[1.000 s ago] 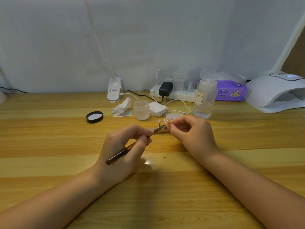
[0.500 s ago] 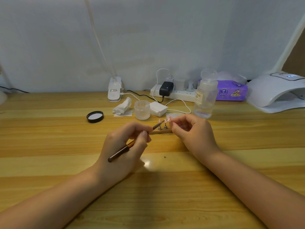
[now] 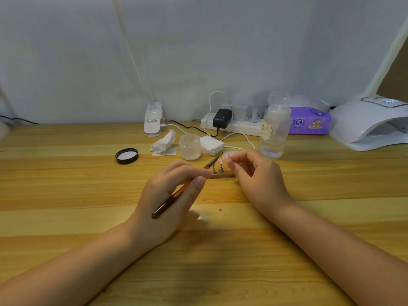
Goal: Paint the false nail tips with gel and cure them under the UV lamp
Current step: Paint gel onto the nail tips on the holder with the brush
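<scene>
head view — looks forward and down, close over the table (image 3: 66, 217) toward the wall.

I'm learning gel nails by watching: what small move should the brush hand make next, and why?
Probably ease the brush tip rightward onto the nail tip pinched by the right hand. The left hand grips the brush with its bristles just short of that tip, not clearly touching.

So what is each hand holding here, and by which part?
The left hand holds a brush around mid-handle, bristles toward the nail tips. The right hand pinches a pink nail tip; the exact grip point is too small to tell.
</scene>
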